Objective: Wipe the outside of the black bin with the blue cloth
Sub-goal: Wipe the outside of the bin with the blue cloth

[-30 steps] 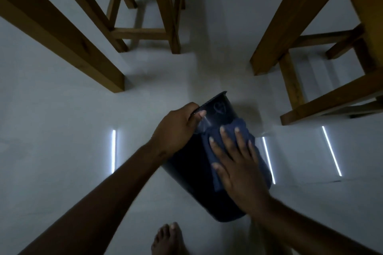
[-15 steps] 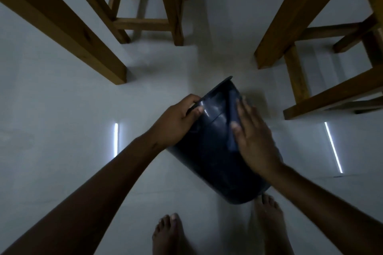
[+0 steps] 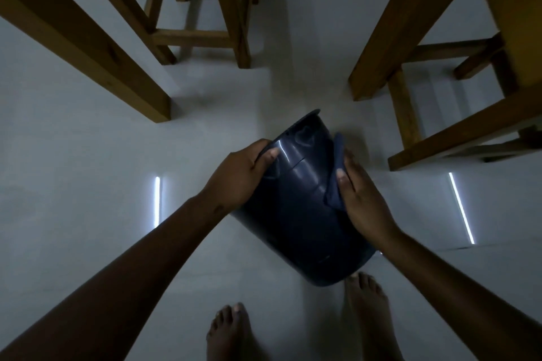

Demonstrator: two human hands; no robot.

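Observation:
The black bin (image 3: pixel 296 202) is held tilted above the floor, its rim pointing away from me and its base toward my feet. My left hand (image 3: pixel 239 174) grips the bin's rim on the left, thumb on the outer wall. Against the bin's right side my right hand (image 3: pixel 359 196) presses the blue cloth (image 3: pixel 335 173). Only a strip of cloth shows beside my fingers and thumb; the rest is under my palm.
Wooden table legs (image 3: pixel 88 38) stand at the left, a wooden stool (image 3: pixel 205 9) behind them, and another wooden frame (image 3: pixel 410 67) at the right. My bare feet (image 3: pixel 231 331) are on the pale floor (image 3: pixel 73 184) below the bin. Light streaks reflect on the floor.
My right hand has slid with the cloth from the top face of the bin round to its right side. The bin has been lifted and turned slightly; my left hand keeps its grip on the rim.

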